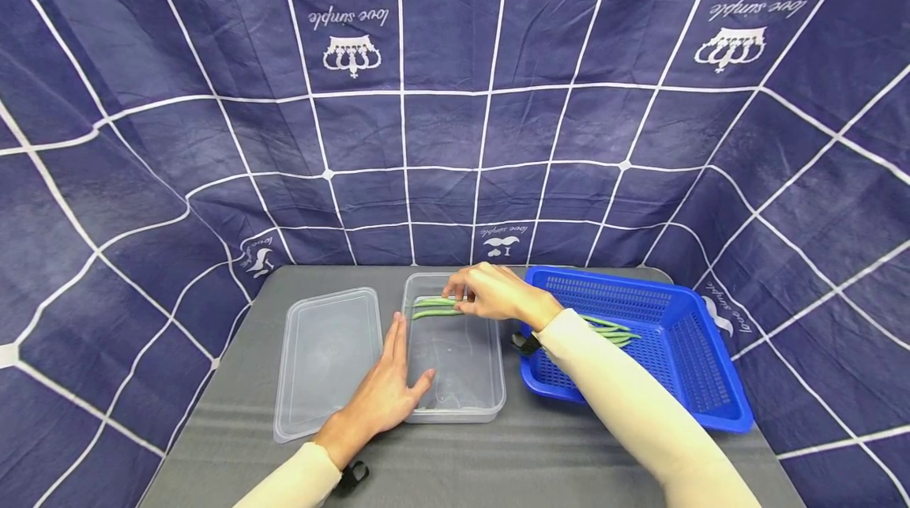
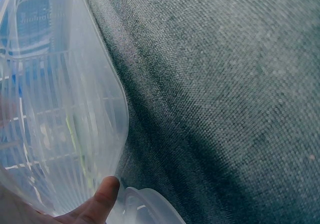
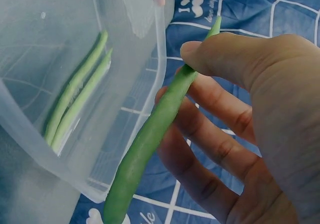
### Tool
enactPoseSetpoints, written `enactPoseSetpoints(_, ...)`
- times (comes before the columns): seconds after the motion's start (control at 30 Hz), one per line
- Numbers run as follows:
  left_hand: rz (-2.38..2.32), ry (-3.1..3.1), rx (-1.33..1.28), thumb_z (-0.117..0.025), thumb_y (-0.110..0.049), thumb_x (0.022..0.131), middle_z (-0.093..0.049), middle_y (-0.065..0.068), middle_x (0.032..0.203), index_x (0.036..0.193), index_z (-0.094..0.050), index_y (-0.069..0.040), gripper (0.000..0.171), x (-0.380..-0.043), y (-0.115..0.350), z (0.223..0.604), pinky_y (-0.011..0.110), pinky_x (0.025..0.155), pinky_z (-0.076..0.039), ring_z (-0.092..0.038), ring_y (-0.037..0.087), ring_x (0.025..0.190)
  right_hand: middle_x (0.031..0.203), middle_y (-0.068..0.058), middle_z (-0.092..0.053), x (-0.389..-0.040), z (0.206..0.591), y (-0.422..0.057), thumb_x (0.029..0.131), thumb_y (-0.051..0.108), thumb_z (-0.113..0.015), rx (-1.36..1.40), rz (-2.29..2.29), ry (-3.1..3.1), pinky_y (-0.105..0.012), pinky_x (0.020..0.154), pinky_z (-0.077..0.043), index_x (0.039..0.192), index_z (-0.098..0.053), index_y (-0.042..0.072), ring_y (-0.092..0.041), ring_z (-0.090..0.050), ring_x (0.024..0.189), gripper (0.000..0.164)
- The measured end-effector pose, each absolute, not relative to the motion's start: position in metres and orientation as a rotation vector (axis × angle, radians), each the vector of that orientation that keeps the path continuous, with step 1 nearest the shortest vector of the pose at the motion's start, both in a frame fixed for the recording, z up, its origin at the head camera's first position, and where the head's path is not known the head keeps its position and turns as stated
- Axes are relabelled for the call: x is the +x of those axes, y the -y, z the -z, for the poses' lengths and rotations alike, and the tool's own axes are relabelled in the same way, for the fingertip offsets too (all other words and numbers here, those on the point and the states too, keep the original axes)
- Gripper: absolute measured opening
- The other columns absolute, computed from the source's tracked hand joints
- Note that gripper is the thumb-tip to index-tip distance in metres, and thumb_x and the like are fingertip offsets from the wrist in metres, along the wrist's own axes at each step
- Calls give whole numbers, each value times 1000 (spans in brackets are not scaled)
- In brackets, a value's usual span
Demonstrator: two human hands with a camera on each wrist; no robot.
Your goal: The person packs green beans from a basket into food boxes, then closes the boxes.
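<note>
My right hand point(image 1: 492, 292) is over the far part of a clear plastic container point(image 1: 455, 416). Between its thumb and fingers it pinches a green bean point(image 3: 145, 141), seen large in the right wrist view. Two more green beans point(image 3: 75, 92) lie side by side inside the container. My left hand point(image 1: 387, 393) rests along the container's left side with its fingers straight and the thumb over the rim. In the left wrist view, fingers point(image 2: 104, 196) touch the ribbed wall from outside.
A blue plastic basket point(image 1: 711, 358) stands on the right, with several green beans point(image 1: 614, 332) in it, partly hidden by the right forearm. The container's translucent lid point(image 1: 330, 350) lies flat on the grey tabletop point(image 1: 455, 464) at left. A blue checked cloth point(image 1: 455, 129) hangs behind.
</note>
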State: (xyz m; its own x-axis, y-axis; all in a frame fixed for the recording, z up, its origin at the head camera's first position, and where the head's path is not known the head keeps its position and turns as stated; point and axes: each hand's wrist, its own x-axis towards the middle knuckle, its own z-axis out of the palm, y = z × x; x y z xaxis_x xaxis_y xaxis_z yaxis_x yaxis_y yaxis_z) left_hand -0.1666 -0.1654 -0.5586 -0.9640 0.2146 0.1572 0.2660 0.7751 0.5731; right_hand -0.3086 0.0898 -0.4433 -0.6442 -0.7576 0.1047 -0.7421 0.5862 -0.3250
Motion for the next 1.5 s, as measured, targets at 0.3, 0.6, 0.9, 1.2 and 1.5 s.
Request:
enactPoseSetpoints(0.3, 954, 2886, -378, -78, -40, 109, -11, 30, 194, 184, -9, 7, 112, -167, 166, 557, 61, 128, -53, -49, 51, 167, 108, 11, -86, -317, 448, -71, 106, 19, -85, -1287, 526, -2730, -35, 81, -66, 132, -86, 23, -10, -79, 96, 26)
enactPoseSetpoints(0.6, 980, 2904, -359, -78, -39, 110, -8, 26, 196, 185, -9, 5, 111, -167, 165, 558, 63, 129, -51, -47, 51, 168, 108, 8, -86, -323, 458, -59, 105, 19, -86, -1263, 511, -2721, -38, 84, -67, 131, -86, 21, -13, -81, 98, 27)
enactPoseSetpoints(0.9, 994, 2797, -435, -76, -42, 110, -6, 24, 196, 186, -6, 3, 113, -168, 169, 568, 61, 125, -56, -51, 53, 164, 105, 10, -86, -332, 472, -51, 102, 17, -88, -1214, 447, -2735, -35, 85, -66, 129, -85, 26, -6, -77, 93, 28)
enactPoseSetpoints(1.2, 960, 2907, -359, -77, -39, 110, -7, 24, 196, 185, -9, 5, 111, -168, 165, 559, 61, 126, -55, -51, 50, 166, 100, 9, -88, -337, 485, -46, 98, 10, -84, -1187, 420, -2726, -33, 80, -66, 125, -84, 24, -4, -77, 87, 31)
enactPoseSetpoints(1.5, 969, 2914, -357, -77, -40, 110, -7, 24, 197, 185, -9, 4, 110, -166, 166, 558, 61, 124, -56, -53, 51, 164, 102, 9, -88, -339, 494, -43, 98, 13, -88, -1129, 386, -2726, -33, 83, -66, 122, -84, 25, -5, -77, 89, 28)
